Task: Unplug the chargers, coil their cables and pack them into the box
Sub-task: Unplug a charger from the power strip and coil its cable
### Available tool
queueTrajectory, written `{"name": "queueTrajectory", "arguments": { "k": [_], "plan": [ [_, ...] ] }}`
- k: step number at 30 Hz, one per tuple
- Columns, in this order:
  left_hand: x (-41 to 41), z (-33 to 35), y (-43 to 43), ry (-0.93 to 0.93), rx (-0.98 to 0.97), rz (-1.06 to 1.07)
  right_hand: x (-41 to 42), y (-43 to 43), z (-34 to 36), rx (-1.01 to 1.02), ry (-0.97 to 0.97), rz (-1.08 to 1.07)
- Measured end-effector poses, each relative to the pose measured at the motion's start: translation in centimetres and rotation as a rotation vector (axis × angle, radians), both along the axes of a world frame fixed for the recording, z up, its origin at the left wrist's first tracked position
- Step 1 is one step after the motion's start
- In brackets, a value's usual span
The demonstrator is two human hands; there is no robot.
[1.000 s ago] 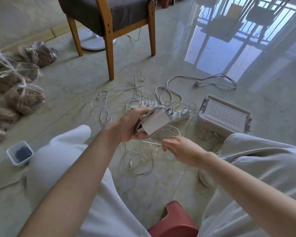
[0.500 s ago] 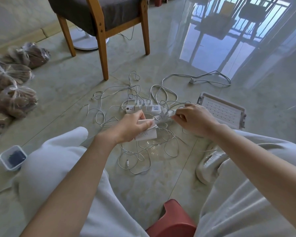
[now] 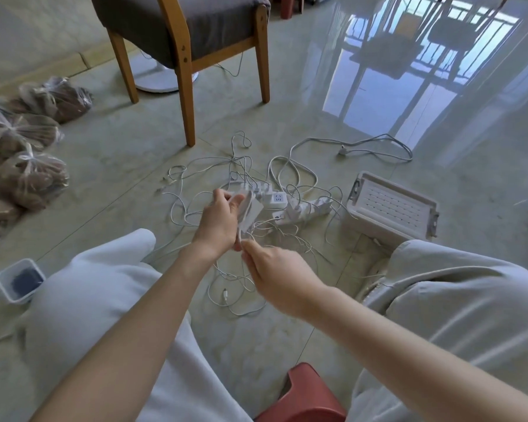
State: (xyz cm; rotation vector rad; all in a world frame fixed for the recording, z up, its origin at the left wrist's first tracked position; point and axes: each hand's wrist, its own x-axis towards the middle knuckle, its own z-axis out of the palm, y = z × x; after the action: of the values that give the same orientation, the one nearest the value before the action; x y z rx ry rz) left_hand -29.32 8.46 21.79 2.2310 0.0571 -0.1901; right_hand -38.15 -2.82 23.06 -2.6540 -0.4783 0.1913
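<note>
My left hand (image 3: pixel 218 219) holds a white charger (image 3: pixel 251 214) upright above the floor, with cable turns wrapped around it. Just below it, my right hand (image 3: pixel 276 277) pinches the thin white cable (image 3: pixel 241 239) of that charger. Behind them lie two white power strips (image 3: pixel 276 198) (image 3: pixel 302 210) with several chargers plugged in, amid a tangle of loose white cables (image 3: pixel 235 292). The white plastic box (image 3: pixel 392 208) stands to the right, its slotted lid closed.
A wooden chair (image 3: pixel 183 41) stands behind the cables, with a fan base (image 3: pixel 153 79) under it. Tied plastic bags (image 3: pixel 28 175) line the left. A small clear tub (image 3: pixel 20 280) sits by my left knee. A red stool (image 3: pixel 305 397) is beneath me.
My right hand came back from the power strip to just under the charger. My left hand turned the charger upright and lifted it slightly.
</note>
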Motion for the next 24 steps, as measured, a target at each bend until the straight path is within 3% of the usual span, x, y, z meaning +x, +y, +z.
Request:
{"name": "queueTrajectory", "arguments": {
  "k": [5,10,16,24],
  "plan": [
    [0.0,0.6,-0.9,0.365,-0.842,0.231,-1.3,0.7,-1.5,-0.007,0.038,0.11],
    [0.3,2.3,-0.1,0.531,-1.206,0.218,-0.8,-0.8,-2.8,0.086,0.076,0.068],
    [-0.1,3.4,0.2,0.667,-1.157,0.049,1.0,-5.3,-3.6,-0.077,0.052,-0.008],
    [0.2,3.3,1.0,0.646,-0.614,-0.282,4.4,-9.8,-0.7,-0.354,0.04,-0.024]
  ]
}}
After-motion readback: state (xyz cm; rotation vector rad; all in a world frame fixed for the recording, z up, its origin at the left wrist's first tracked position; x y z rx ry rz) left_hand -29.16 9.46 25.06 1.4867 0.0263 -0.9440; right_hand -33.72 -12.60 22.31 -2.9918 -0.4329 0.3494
